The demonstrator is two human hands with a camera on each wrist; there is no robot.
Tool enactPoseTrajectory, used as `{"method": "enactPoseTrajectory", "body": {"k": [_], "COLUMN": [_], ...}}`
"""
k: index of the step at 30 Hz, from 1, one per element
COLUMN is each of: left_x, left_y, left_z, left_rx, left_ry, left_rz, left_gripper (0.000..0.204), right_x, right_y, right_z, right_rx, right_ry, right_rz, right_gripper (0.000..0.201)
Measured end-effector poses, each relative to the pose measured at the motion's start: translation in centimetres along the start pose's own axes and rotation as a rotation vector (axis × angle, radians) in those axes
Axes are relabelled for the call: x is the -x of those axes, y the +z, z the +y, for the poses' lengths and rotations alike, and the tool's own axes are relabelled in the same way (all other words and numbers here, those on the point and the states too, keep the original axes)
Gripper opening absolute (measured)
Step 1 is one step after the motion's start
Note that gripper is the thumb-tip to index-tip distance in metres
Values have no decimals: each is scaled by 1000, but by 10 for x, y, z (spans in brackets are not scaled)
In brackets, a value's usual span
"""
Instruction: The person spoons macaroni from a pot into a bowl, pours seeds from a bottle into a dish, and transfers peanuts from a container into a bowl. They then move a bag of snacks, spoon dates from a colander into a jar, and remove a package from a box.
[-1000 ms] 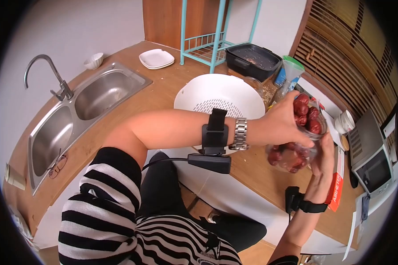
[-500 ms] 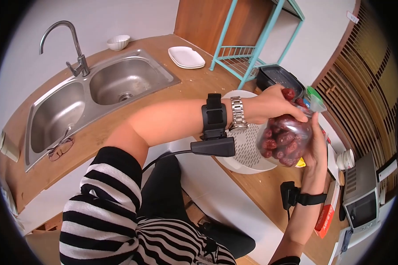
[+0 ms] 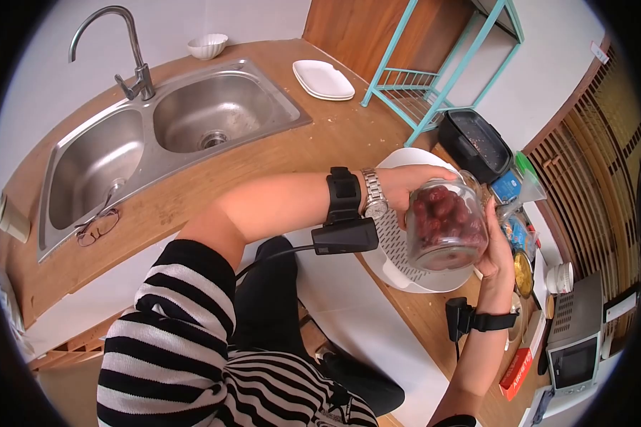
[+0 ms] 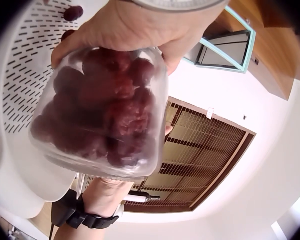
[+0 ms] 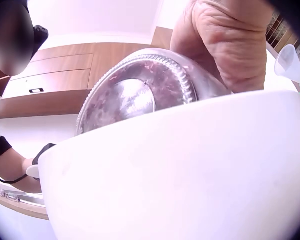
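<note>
A clear glass jar (image 3: 449, 231) full of red dates (image 3: 441, 206) is tipped over the white colander (image 3: 395, 242), its base towards me and its mouth pointing away. My left hand (image 3: 409, 183) grips the jar from the left near its mouth end. On the other side my right hand (image 3: 497, 250) holds the jar's wall. In the left wrist view, loose dates (image 4: 73, 13) show over the colander's slotted floor. The right wrist view has the jar's ribbed base (image 5: 135, 95) above the colander's outer wall (image 5: 180, 170). The jar's mouth is hidden.
Left along the counter is a double sink (image 3: 206, 107) with glasses (image 3: 98, 226) at its edge. White plates (image 3: 323, 78), a turquoise rack (image 3: 406, 99) and a black tray (image 3: 477, 146) stand behind. A funnel (image 3: 530, 186), a red box (image 3: 516, 373) and a microwave (image 3: 575, 363) are right.
Both hands have brought the jar leftward from above the counter to the colander and tipped it, so its base now faces me. The head view has turned as well.
</note>
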State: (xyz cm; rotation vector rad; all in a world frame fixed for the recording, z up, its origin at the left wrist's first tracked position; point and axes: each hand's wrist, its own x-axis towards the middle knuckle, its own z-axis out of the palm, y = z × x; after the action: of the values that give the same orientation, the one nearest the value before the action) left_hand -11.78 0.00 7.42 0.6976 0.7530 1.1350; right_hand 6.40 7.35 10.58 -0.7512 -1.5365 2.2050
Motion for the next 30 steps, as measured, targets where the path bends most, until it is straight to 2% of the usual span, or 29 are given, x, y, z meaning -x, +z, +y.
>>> {"method": "enactPoseTrajectory", "body": {"k": [3, 5, 6, 7, 9, 10, 11, 13, 16, 18, 19, 21, 22, 26, 27, 29, 30], "left_x": [15, 15, 16, 16, 17, 16, 14, 8, 5, 10, 14, 21, 21, 22, 20, 17, 17], "left_y": [8, 9, 9, 10, 13, 12, 10, 4, 4, 10, 14, 22, 26, 31, 32, 33, 34], "left_z": [2, -1, -2, -3, -4, -3, -3, -4, -3, 1, 2, 2, 3, 3, 2, -1, -3], "left_rx": [-16, -19, -22, -22, -5, -8, 33, 71, 209, 254, 248, 27, 25, 64, 86, 94, 103], "left_ry": [-50, -55, -63, -63, -22, -24, -57, -95, -175, -250, -256, -134, -142, -146, -157, -150, -147], "left_rz": [104, 101, 94, 102, 111, 117, 98, 81, 44, 130, 136, 56, 61, 77, 75, 79, 70], "left_gripper": [58, 62, 65, 65, 65, 65, 65, 66, 69, 68, 68, 65, 65, 61, 61, 60, 60], "right_x": [1, 4, 7, 10, 17, 19, 21, 24, 22, 21, 18, 11, 11, 9, 11, 7, 11], "right_y": [-9, -17, -14, -12, -9, -8, -6, -3, -13, -16, -20, -28, -24, -33, -31, -35, -33], "right_z": [2, 0, -1, -2, -4, -5, -6, -8, -8, -7, -8, -11, -13, -17, -17, -9, -12], "right_rx": [10, -29, 40, 36, 249, 207, 201, 413, 432, 464, 454, 469, 557, 584, 570, 468, 437], "right_ry": [-17, -39, -89, -86, -261, -277, -276, -354, -336, -365, -368, -310, -334, -359, -358, -476, -456], "right_rz": [-22, -154, -216, -223, -307, -330, -332, -330, -230, -120, -119, -21, 53, 48, 94, 249, 205], "right_gripper": [54, 58, 67, 67, 78, 86, 86, 83, 69, 54, 54, 52, 53, 56, 55, 51, 53]}}
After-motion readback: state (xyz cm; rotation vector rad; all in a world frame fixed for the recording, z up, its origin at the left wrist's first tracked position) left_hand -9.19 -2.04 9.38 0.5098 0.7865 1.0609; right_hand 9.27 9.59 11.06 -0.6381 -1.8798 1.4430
